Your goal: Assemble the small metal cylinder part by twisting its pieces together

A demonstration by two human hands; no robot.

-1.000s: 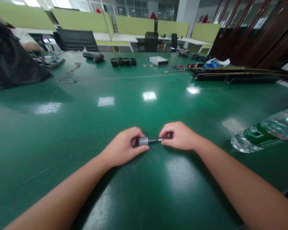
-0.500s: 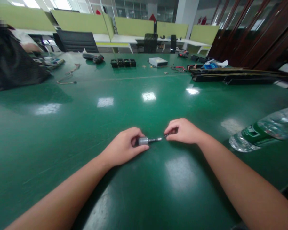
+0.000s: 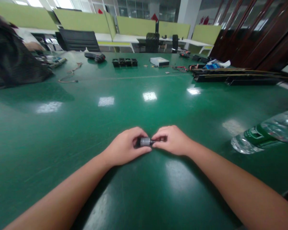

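My left hand (image 3: pixel 126 146) is closed round a small motor-like grey cylinder (image 3: pixel 145 141) with a dark rear end, held just above or on the green tabletop (image 3: pixel 144 185). A thin shaft sticks out of the cylinder's right end. Thumb and fingertips of my right hand (image 3: pixel 174 140) pinch at that shaft, close against the cylinder. A small dark part (image 3: pixel 162 139) shows between those fingers, lined up with the shaft; its exact shape is hidden and blurred.
A clear plastic bottle (image 3: pixel 266 132) with a green label lies at the right. Farther back are a power drill (image 3: pixel 95 57), black blocks (image 3: pixel 124 62), a silver box-shaped drive (image 3: pixel 159 61), a cable (image 3: pixel 68 76) and dark rails (image 3: pixel 249 79). A person in dark clothing (image 3: pixel 14 64) is at the far left.
My right hand has moved left with the small dark part, from just beyond the shaft's tip to over the shaft beside the cylinder. The left hand stays nearly in place.
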